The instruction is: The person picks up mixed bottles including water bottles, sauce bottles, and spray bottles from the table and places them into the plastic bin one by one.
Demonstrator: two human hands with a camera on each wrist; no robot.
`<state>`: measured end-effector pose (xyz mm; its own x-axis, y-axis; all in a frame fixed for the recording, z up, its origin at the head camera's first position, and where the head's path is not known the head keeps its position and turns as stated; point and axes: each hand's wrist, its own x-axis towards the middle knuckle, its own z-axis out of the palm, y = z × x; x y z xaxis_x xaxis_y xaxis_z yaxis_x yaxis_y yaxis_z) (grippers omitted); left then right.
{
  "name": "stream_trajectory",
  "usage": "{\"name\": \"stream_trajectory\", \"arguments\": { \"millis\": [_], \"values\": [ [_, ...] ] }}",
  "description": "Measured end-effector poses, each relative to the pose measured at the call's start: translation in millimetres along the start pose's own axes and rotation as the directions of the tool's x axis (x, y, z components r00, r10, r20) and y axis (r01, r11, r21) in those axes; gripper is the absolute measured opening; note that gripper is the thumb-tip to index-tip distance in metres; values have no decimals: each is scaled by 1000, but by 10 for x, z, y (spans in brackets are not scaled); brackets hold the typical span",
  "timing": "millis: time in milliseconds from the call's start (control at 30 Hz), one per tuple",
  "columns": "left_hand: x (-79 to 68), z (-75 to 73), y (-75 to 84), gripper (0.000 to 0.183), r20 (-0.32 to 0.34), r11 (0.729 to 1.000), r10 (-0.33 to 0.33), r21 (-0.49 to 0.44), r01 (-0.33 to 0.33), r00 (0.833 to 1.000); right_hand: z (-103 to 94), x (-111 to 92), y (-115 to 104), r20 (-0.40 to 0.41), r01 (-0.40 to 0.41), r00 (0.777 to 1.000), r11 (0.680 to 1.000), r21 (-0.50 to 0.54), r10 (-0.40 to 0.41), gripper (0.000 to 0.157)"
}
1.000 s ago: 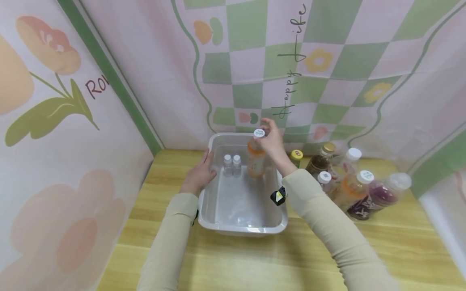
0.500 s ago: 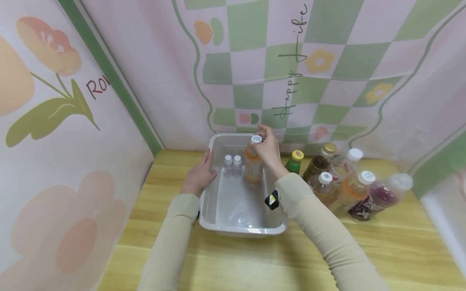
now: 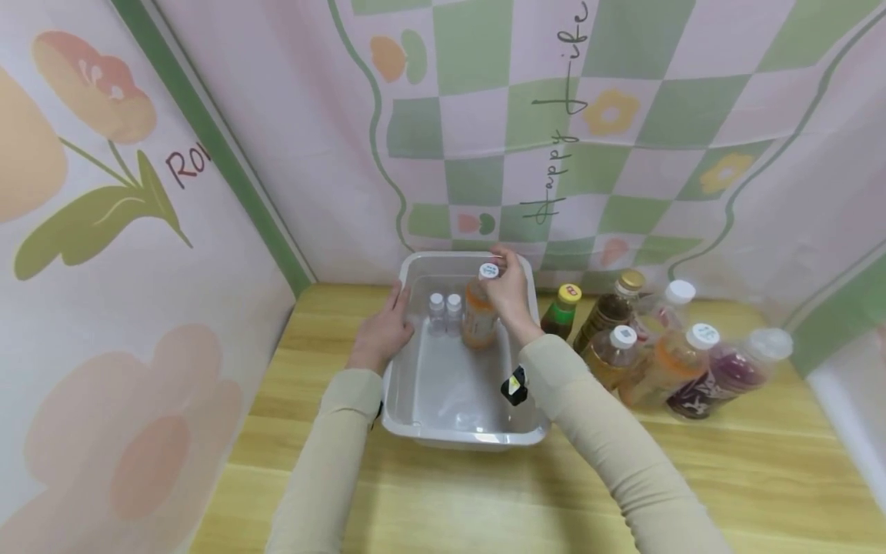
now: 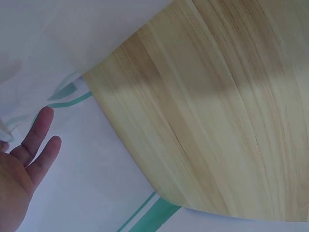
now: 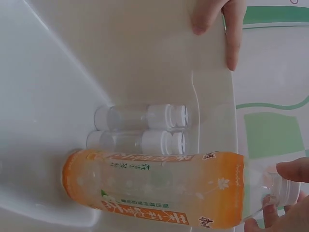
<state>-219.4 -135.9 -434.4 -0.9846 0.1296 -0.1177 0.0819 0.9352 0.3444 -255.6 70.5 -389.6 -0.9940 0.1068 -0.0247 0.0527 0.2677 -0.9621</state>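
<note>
Inside a grey plastic basin (image 3: 457,400) stands a clear drink bottle with an orange label (image 5: 154,188), upright under a white cap. My right hand (image 3: 511,296) grips it at the neck, thumb on one side and fingertips on the other in the right wrist view. Close beside it are two small clear bottles with white caps (image 3: 444,314). My left hand (image 3: 384,331) holds the basin's left rim, thumb over the inner side. Two of its fingers (image 4: 43,150) extend free on the outside in the left wrist view.
Right of the basin, several drink bottles stand on the wooden table (image 3: 484,500): a green one with a yellow cap (image 3: 562,312), a dark one with a gold cap (image 3: 612,308), a purple one (image 3: 727,373) and others. A patterned curtain (image 3: 477,131) hangs behind the basin.
My right hand has come down and slightly left with the orange-labelled bottle, closer to the two small bottles. My left hand has stayed at the basin's rim.
</note>
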Motion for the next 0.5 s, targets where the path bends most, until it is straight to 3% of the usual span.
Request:
{"name": "stream_trajectory", "arguments": {
  "millis": [500],
  "values": [
    [-20,-7,14,72,5,999,4,-41,-4,1000,8,36,45,-31,25,999,1000,-8,-25,59]
  ]
}}
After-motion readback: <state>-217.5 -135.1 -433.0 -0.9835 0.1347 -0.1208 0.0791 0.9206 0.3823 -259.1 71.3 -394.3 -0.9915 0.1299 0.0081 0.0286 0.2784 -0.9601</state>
